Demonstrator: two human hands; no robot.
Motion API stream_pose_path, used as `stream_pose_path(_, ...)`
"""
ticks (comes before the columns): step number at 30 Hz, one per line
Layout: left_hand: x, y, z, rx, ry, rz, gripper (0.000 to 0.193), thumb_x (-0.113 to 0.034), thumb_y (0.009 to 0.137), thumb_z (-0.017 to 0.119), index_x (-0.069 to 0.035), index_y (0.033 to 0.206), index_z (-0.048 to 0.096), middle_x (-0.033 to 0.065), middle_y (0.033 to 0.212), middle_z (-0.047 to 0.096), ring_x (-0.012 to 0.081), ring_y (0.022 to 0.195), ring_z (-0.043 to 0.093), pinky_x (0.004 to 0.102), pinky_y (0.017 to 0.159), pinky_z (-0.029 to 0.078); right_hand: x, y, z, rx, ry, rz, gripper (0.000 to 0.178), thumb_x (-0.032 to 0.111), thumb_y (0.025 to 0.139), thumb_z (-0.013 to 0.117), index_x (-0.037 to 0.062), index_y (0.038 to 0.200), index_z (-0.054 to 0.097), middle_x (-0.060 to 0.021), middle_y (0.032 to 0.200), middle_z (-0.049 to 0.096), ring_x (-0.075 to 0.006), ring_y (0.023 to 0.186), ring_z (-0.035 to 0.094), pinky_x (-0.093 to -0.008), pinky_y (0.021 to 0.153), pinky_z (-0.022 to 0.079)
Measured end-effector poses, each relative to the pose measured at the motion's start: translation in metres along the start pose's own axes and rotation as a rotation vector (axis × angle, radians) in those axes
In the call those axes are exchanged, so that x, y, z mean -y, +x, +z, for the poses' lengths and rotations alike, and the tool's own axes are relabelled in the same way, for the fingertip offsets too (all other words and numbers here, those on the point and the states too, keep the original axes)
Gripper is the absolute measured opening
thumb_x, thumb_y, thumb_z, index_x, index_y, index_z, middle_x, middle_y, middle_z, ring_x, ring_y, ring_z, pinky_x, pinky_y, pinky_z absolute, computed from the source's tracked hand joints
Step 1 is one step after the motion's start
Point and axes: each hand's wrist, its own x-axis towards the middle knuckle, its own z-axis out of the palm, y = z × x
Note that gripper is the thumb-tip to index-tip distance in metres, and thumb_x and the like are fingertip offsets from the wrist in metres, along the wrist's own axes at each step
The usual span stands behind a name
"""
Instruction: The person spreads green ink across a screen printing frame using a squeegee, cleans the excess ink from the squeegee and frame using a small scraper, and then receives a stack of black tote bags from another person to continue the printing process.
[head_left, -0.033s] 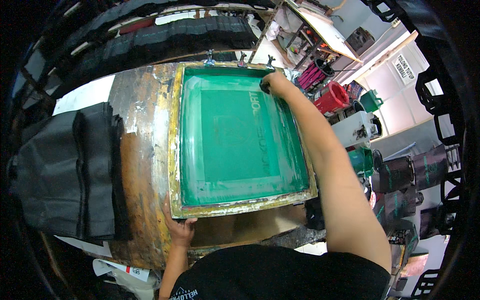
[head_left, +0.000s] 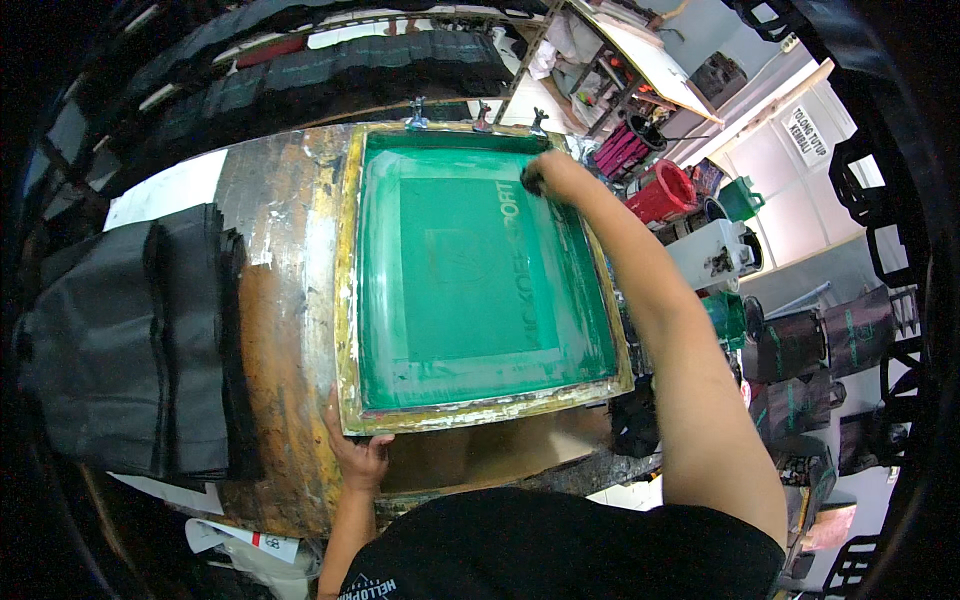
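A screen-printing frame (head_left: 350,300) with a green mesh (head_left: 480,330) lies on the worktable before me. Faint lettering and a square design show in the mesh. My left hand (head_left: 360,462) grips the frame's near left corner, thumb at the near edge and fingers up along the left side. Across the frame reaches my right arm. At the mesh's far right corner, my right hand (head_left: 556,178) is closed on a dark, bunched wad (head_left: 532,182), seemingly a cloth, against the mesh. Its fingers are partly hidden.
Black fabric bags (head_left: 130,340) lie stacked on the table's left. Hinge clamps (head_left: 416,114) stand along the frame's far edge. A red bucket (head_left: 662,192), a whitish container (head_left: 708,252) and other tubs stand at the right. More dark bags (head_left: 340,85) lie on a far rack.
My right hand has moved slightly nearer along the mesh's right side with the dark wad. The left hand keeps its grip on the corner.
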Motion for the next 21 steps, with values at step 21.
stream_pose_path(21,-0.004,0.002,-0.002,0.046,-0.058,0.016,0.112,-0.063,0.072,0.073,0.006,0.146,0.026,0.0191,0.143,0.039,0.0277,0.123,0.049,0.038,0.101,0.043,0.011,0.018,0.017,-0.28,-0.208,0.356,0.016,0.009,0.081,0.056,0.0009,0.08,0.07,-0.0255,0.087,0.068,-0.0386,0.085,0.069,-0.0475,0.078,0.055)
